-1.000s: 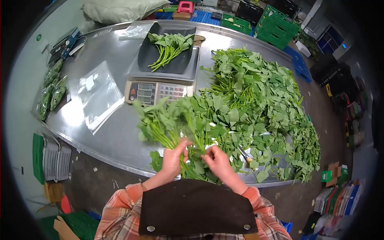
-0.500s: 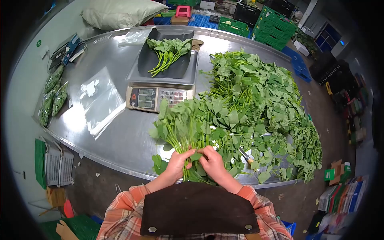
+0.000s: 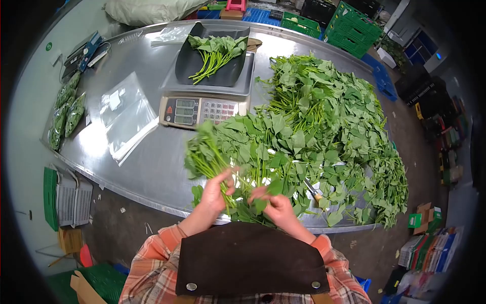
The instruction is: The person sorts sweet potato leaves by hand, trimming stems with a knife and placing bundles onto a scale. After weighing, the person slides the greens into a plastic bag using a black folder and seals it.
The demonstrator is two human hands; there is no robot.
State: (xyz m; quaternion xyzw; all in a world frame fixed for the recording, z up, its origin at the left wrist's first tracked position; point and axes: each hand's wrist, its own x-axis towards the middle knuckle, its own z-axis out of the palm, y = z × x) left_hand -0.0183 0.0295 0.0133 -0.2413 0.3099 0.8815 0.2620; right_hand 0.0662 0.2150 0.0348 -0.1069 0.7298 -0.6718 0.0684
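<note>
My left hand [image 3: 214,195] is closed around the stems of a bunch of leafy greens [image 3: 205,154], whose leaves point up and away from me. Just to its right, my right hand [image 3: 279,209] pinches a loose green leaf [image 3: 260,204]; its fingertips are somewhat blurred. A large heap of the same greens [image 3: 324,106] spreads over the right half of the metal table [image 3: 147,177]. Beyond my left hand stands a digital scale [image 3: 202,110]. Its black scoop tray [image 3: 235,71] carries a small bunch of greens [image 3: 215,57]. A knife [image 3: 313,191] lies among leaves right of my right hand.
Clear plastic bags [image 3: 129,116] lie flat on the left of the table. Packed bags of greens [image 3: 66,114] sit along the left edge. Green crates [image 3: 352,30] are stacked beyond the far right edge, and a white sack [image 3: 152,11] rests at the back.
My hands have moved apart. The left has shifted slightly left and up with the bunch, tilting it leftward. The right has drawn away to the right with a leaf. The view has shifted slightly.
</note>
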